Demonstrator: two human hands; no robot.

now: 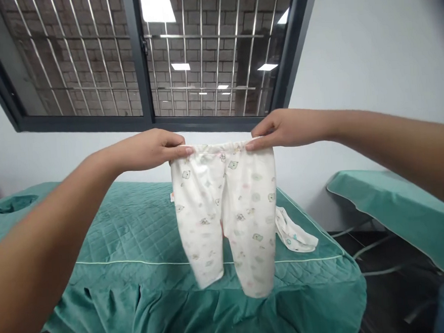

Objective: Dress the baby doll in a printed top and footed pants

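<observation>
A small pair of white baby pants (247,205) with printed animal figures hangs upright in front of me, its two legs pointing down. My left hand (156,147) pinches one end of the elastic waistband, thumb on the near side. The other end is gripped by my right hand (274,130) in the same way, so the waistband is stretched between them. Both legs hang in front of the green quilted bed cover and hide part of it. Just right of the pants, a folded white printed cloth item (295,232) lies on the bed; its kind is unclear.
Beneath the pants stands a bed with a green quilted cover (127,229), its skirt draping at the front and a hole at the far left. A second green-covered surface (403,209) on metal legs is at the right. Behind is a barred window (144,65).
</observation>
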